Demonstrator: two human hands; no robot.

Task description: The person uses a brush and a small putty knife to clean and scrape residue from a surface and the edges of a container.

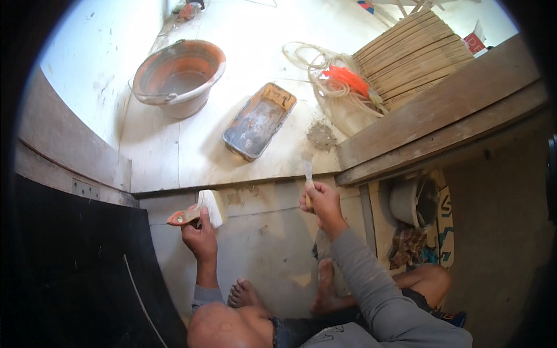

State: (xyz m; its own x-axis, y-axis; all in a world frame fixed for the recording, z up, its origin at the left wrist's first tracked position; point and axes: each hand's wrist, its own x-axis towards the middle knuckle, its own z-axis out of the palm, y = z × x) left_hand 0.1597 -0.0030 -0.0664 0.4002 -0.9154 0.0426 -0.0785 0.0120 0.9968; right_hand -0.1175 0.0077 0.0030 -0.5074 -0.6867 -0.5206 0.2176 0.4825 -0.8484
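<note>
My left hand grips a wide brush near its head; the handle's orange end points left. Pale bristles show along the brush's right side. In my right hand is a scraper with a wooden handle, its thin blade pointing away from me over the edge of the raised floor. Beyond both hands lies a stained rectangular tray with grey residue inside. An orange bucket with a wire handle stands farther left, holding what looks like greyish liquid. A small heap of grey debris sits just past the blade.
A wooden door frame borders the right side. Behind it are stacked cardboard boxes, a coiled clear hose and a red plastic bag. A grey bucket and crumpled cloth are at right; a dark panel stands left.
</note>
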